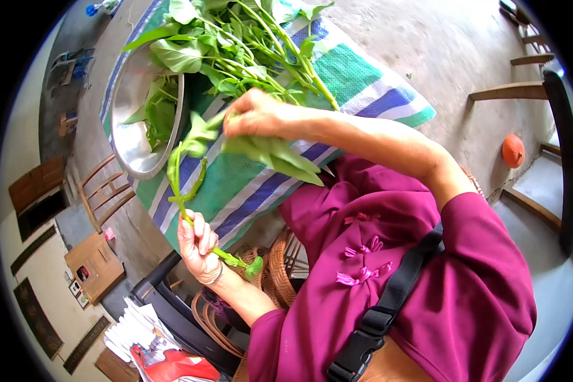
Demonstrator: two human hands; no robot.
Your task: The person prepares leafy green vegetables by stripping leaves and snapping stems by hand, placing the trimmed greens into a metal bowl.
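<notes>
My left hand (198, 247) is closed around a thick green leafy stem (186, 202), which forks above my fist and pokes out below it with a small leaf at the end. My right hand (253, 116), blurred by motion, is closed on some green leaves (270, 153) that hang below the fingers. Just beyond my right hand lies a large heap of leafy greens (235, 54) with long stems. A metal bowl (148, 167) stands left of the heap, with several picked leaves (161, 109) inside it.
A striped green, blue and white woven sheet (356, 76) lies beneath the bowl and heap. Wooden chairs (102, 191) stand at left and upper right (512, 91). Papers with a red bag (172, 366) are at lower left. An orange round object (513, 151) lies at right.
</notes>
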